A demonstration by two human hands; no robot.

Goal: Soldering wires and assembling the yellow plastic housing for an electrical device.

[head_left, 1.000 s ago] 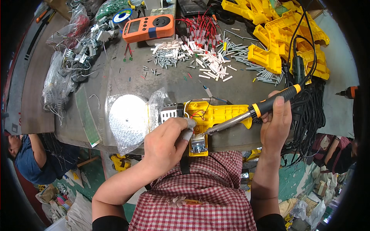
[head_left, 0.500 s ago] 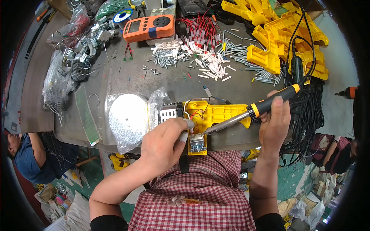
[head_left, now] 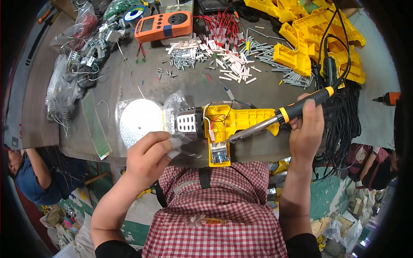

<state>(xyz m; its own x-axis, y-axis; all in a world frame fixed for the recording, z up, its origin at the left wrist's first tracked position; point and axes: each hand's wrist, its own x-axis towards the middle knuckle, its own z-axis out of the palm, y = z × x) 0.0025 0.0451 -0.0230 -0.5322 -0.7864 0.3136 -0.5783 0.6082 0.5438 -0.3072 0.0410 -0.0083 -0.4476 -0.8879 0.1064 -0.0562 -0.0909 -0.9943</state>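
My right hand (head_left: 306,124) is closed round the black and yellow handle of a soldering iron (head_left: 258,127). Its metal barrel slants down left, the tip at the small clear-and-metal part (head_left: 219,154) in the lower arm of a yellow tool housing (head_left: 245,119). Whether the tip touches is too small to tell. Red, white and black wires (head_left: 214,124) lie inside the open housing. Left of the housing, my left hand (head_left: 148,157) hovers by the bubble-wrapped disc (head_left: 142,122), white coverings on its fingertips. Those fingertips are smeared, so any held thing is hidden.
Behind lie an orange meter (head_left: 163,26), a solder spool (head_left: 134,13), loose screws (head_left: 183,58), white sleeves (head_left: 236,66) and red wires (head_left: 221,28). Yellow housings (head_left: 297,56) and black cables (head_left: 342,116) crowd the right. Bagged metal parts (head_left: 69,84) line the left.
My left hand has moved left, away from the wires in the housing to beside the wrapped disc. The soldering iron stays nearly where it was in my right hand.
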